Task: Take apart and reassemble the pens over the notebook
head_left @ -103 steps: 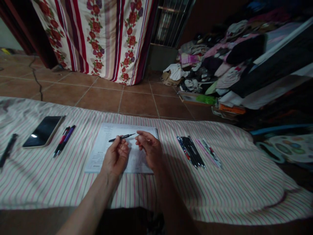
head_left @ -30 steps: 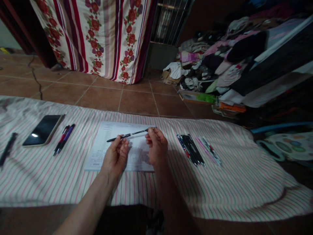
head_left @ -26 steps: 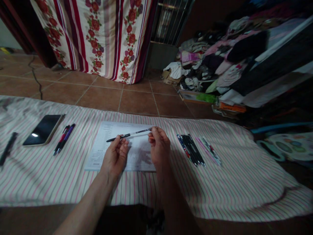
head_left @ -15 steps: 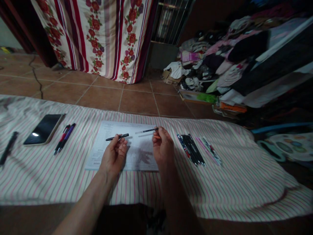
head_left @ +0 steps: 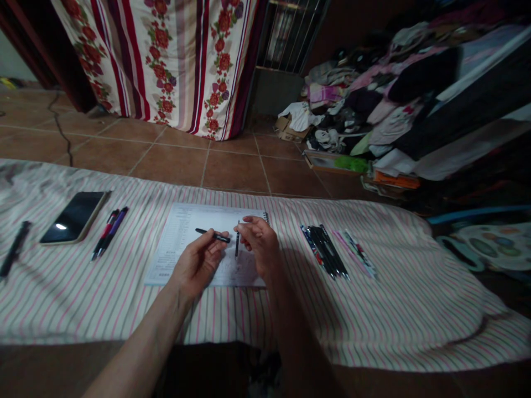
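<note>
My left hand (head_left: 199,262) pinches a black pen barrel (head_left: 219,237) that points to the upper left, over a spiral notebook (head_left: 174,243) with printed text. Close by on its right, my right hand (head_left: 260,243) holds a thin dark pen refill (head_left: 237,243) between thumb and fingers, roughly upright in view. The two held parts are apart. Right of the notebook lie several black pens (head_left: 326,249) in a row, then a few pink and patterned pens (head_left: 357,254). To the left are a red pen (head_left: 105,232) and a purple pen (head_left: 116,229).
A phone (head_left: 74,218) and a dark marker-like stick (head_left: 15,249) lie on the striped cloth (head_left: 415,287) at the left. Beyond are the tiled floor (head_left: 170,160), a floral curtain (head_left: 182,66) and piled clothes (head_left: 373,99). A palette-like tray (head_left: 498,243) is at the right edge.
My right hand has moved left towards my left hand, and the refill has turned from nearly level to upright. My left hand has shifted slightly right, its pen barrel now slanting down to the right.
</note>
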### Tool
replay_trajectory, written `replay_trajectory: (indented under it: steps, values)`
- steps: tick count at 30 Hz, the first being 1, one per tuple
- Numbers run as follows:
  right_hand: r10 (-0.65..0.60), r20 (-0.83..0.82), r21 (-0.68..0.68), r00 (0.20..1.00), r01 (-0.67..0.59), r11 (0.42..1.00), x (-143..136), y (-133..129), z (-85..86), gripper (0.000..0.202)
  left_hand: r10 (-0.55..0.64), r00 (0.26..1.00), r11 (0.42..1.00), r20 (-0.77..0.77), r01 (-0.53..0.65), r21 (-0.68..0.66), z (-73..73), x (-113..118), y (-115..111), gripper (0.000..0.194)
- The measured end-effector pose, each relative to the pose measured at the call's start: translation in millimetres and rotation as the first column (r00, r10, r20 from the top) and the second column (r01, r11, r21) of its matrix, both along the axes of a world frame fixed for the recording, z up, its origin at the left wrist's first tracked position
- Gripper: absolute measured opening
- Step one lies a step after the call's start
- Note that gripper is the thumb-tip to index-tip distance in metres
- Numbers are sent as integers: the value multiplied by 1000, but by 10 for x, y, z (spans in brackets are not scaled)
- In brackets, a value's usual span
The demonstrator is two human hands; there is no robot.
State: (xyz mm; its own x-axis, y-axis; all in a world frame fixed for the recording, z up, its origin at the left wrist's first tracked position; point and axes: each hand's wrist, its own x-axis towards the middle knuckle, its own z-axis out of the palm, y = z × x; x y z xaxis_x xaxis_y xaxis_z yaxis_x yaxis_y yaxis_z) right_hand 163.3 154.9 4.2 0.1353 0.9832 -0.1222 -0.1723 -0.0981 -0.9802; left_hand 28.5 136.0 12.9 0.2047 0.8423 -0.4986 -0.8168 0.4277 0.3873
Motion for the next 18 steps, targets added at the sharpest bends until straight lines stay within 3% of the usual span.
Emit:
replay_trajectory:
  steps: [5,12,18]
  values:
    - [14,36,0,999,-14,1000,-42,-6,6,35,-121,993,992,10,121,34,-64,21,-16,26]
    - [4,53,-13,999,-4,1000,-54,-27,29,28,-178,983,975,-34,181,125,-139,12,-35,14]
    - [28,142,8,989,-29,1000,-50,-32,-17,24,-216,970,961,-113,231,153,-109,-11,-57,9]
